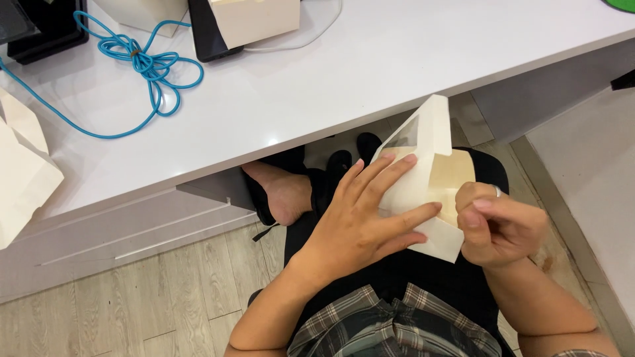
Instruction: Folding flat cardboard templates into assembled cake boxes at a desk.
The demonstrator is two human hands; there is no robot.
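Office-type workstation, seen from a seated position. A long white desk (344, 73) spans the far side, carrying a coiled blue cable (149, 66), a black device (205, 33) and pale cardboard boxes (254, 18). A grey drawer unit (119, 231) sits below at left. Pale wood-look flooring (132, 311) covers the near ground.

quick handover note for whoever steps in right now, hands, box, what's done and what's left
Left hand: flat on the white window box, fingers spread over its panel, pressing it on the lap.
Right hand: pinching the box's lower right side flap.
Box: held over the lap below the white desk edge, lid panel raised, cream inside showing.
Done: box partly folded into shape.
Left: flap under the right hand not yet seated; lid open.
Nearby: more white boxes on the desk's left edge, blue cable.
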